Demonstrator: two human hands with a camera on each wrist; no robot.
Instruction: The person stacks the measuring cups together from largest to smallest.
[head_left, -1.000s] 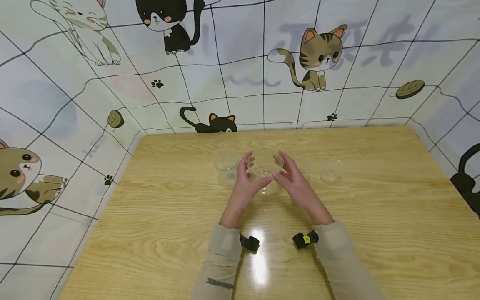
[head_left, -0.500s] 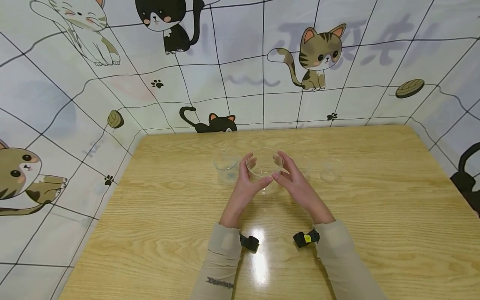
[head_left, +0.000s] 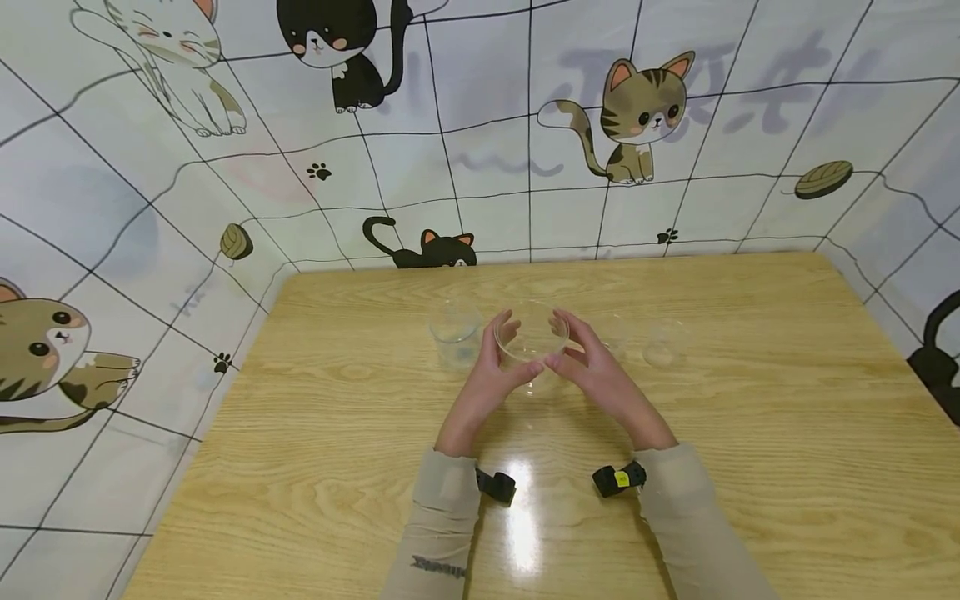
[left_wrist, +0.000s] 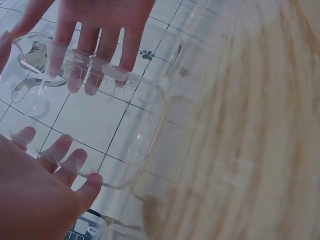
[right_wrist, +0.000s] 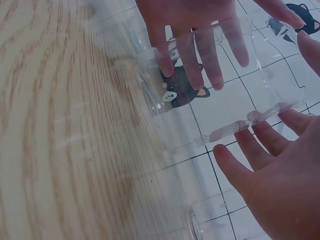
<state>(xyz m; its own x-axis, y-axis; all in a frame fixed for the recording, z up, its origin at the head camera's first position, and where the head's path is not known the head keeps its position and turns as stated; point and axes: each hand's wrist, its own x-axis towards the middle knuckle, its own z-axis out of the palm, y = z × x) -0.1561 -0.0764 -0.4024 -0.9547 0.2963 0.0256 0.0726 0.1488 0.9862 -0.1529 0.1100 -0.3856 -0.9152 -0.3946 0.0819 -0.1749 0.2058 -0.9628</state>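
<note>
The left hand (head_left: 483,385) and the right hand (head_left: 603,385) together grip one transparent, round, glass-like beaker (head_left: 532,340), which is between one transparent cylindrical cup (head_left: 454,333) and two small transparent vessels (head_left: 663,352).

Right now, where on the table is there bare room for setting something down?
The table is bare right of the right sleeve and left of the left sleeve, with a narrower strip between them. It is crowded toward the far middle: a beaker between left hand and right hand, a clear vessel to its left, clear glassware to its right.
</note>
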